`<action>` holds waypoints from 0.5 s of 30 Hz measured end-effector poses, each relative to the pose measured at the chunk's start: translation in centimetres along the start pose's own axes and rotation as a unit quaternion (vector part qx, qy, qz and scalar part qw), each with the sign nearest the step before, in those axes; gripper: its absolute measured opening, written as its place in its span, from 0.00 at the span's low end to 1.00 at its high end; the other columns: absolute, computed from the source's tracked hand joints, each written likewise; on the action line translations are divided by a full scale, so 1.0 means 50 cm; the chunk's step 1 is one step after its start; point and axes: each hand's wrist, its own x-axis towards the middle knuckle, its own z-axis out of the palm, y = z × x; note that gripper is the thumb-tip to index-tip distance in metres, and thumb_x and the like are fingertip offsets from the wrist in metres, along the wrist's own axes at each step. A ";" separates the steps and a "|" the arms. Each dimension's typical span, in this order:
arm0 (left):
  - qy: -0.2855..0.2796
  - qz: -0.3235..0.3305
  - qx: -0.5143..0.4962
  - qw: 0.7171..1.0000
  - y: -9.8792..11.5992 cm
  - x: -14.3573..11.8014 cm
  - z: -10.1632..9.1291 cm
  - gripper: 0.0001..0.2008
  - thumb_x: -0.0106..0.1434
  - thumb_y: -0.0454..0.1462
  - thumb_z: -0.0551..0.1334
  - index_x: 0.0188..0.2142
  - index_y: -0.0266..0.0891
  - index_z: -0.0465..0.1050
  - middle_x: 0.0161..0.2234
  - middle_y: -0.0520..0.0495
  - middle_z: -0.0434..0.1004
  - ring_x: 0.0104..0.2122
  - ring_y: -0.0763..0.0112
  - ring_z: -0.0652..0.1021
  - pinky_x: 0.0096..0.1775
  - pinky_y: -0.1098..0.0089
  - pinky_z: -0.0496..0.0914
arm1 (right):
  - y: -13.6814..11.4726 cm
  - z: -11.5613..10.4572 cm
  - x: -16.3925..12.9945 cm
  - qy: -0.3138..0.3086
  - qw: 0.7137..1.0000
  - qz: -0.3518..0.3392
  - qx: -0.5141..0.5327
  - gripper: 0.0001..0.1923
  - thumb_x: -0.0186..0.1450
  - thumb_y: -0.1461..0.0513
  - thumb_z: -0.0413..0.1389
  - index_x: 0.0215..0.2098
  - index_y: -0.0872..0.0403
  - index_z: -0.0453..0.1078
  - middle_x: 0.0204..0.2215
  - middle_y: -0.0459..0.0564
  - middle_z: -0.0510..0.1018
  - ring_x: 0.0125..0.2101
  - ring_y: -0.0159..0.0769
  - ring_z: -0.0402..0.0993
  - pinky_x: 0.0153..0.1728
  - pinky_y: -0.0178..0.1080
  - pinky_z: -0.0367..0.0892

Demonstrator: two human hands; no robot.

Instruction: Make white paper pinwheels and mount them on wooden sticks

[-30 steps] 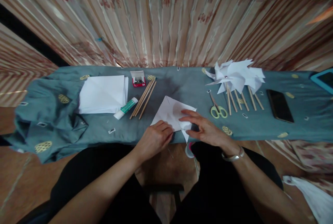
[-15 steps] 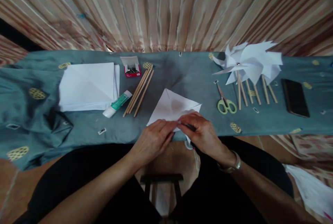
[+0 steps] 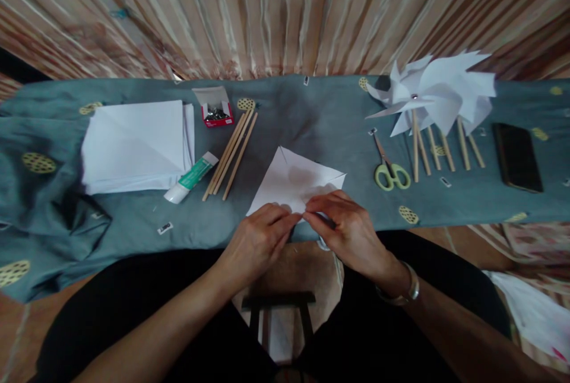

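A white square paper point(image 3: 296, 180) lies at the table's front edge, one corner pointing away from me, with slits or lines at its far and right corners. My left hand point(image 3: 262, 237) rests on its near left part, thumb and fingers pinched together on the paper. From the right, my right hand point(image 3: 345, 225) pinches the near part, its fingertips almost meeting the left ones. The paper's near corner is mostly hidden by both hands.
On the left are a paper stack point(image 3: 133, 145), a glue stick point(image 3: 191, 178), wooden sticks point(image 3: 231, 154) and a small red box point(image 3: 217, 114) of metal pieces. On the right are scissors point(image 3: 389, 172), paper pinwheels point(image 3: 445, 92) and a phone point(image 3: 518, 157).
The view has shifted slightly. Both hands stay at the paper's near part, fingertips still close together. Less white shows below my right hand.
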 end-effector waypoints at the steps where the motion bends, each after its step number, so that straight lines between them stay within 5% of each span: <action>1: -0.001 -0.002 0.001 1.000 -0.001 0.000 0.001 0.12 0.66 0.30 0.55 0.47 0.32 0.73 0.39 0.41 0.77 0.39 0.64 0.77 0.41 0.64 0.77 | -0.001 -0.001 0.000 -0.003 1.000 -0.010 -0.004 0.07 0.67 0.63 0.55 0.34 0.56 0.74 0.33 0.50 0.81 0.36 0.39 0.74 0.42 0.43 0.68; 15: -0.028 -0.049 -0.032 0.998 -0.004 0.010 0.001 0.12 0.67 0.31 0.55 0.47 0.34 0.75 0.37 0.43 0.76 0.38 0.67 0.77 0.41 0.66 0.76 | 0.005 0.003 -0.005 0.023 0.996 -0.051 -0.064 0.10 0.68 0.64 0.52 0.36 0.58 0.75 0.42 0.56 0.79 0.44 0.43 0.70 0.47 0.47 0.70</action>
